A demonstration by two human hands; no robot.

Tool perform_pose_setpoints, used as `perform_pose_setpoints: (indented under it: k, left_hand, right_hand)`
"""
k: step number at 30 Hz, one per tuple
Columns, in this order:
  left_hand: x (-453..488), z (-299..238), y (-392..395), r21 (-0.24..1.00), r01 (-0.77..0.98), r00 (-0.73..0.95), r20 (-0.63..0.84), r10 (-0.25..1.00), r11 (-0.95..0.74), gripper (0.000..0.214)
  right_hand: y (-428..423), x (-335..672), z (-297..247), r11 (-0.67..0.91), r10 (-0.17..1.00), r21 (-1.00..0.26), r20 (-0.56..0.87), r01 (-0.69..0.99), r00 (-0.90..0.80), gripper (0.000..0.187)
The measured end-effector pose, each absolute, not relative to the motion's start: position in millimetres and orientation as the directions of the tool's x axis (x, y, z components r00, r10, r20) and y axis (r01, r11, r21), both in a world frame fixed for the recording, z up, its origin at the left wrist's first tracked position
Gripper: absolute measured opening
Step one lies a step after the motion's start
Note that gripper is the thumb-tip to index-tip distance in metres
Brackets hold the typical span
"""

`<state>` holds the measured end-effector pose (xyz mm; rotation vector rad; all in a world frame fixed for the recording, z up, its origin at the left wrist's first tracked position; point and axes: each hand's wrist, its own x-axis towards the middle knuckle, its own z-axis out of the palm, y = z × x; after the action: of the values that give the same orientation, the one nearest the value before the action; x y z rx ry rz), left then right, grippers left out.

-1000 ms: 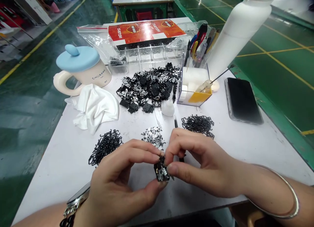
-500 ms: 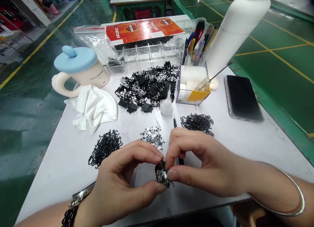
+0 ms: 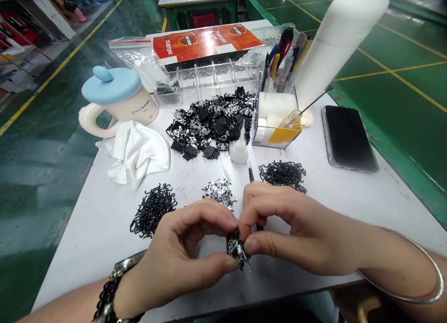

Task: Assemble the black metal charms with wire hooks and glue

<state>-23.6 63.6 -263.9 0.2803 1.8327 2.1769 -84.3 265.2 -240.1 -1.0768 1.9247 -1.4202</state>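
Between thumb and fingers, my left hand (image 3: 192, 248) grips a small black-and-silver mechanical part (image 3: 237, 250) near the table's front edge. My right hand (image 3: 282, 225) pinches the same part from the other side, its thumb and index fingertip pressed against it. A thin metal pin juts from the part's lower end. Just beyond the hands lies a heap of small silver metal plates (image 3: 219, 192). Piles of black bent-wire hooks (image 3: 153, 210) sit to the left, with more black hooks (image 3: 282, 174) to the right. A black pen-like tool (image 3: 250, 173) is partly covered by my right hand.
Farther back is a large heap of black-and-silver parts (image 3: 213, 120), with a small white dropper bottle (image 3: 239, 148) before it. A lidded mug (image 3: 122, 99) and white cloth (image 3: 136, 155) stand left. A tool box (image 3: 275, 136), white bottle (image 3: 338, 43) and phone (image 3: 349, 139) occupy the right.
The whole view has shifted slightly. Both hands keep hold of the part, which is turned a little so its metal pin shows more clearly at the bottom.
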Motion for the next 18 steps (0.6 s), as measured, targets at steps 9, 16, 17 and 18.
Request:
perform_pose_setpoints:
  k: [9,16,17,18]
  left_hand:
    - [-24.6,-262.6,64.7,0.963,-0.198,-0.933,-0.128,0.336,-0.181,0.031]
    - [-25.4,-264.0,64.1,0.982,-0.109,-0.948,-0.056,0.313,-0.152,0.030]
    - [-25.6,-264.1,64.0,0.989,-0.071,-0.955,-0.029,0.294,-0.132,0.030]
    - [-25.8,-264.0,64.0,0.994,-0.031,-0.961,-0.001,0.276,-0.106,0.031]
  right_hand:
    - [266.4,-84.3,-239.5,0.195,-0.826,-0.928,0.019,-0.318,-0.563,0.006]
    - [261.7,-84.8,-241.6,0.190,-0.807,-0.950,-0.007,-0.247,-0.590,0.006]
    - [261.1,-84.2,-242.1,0.195,-0.797,-0.952,-0.014,-0.236,-0.604,0.006]
    - [260.7,-83.6,-242.5,0.200,-0.787,-0.954,-0.020,-0.225,-0.616,0.006]
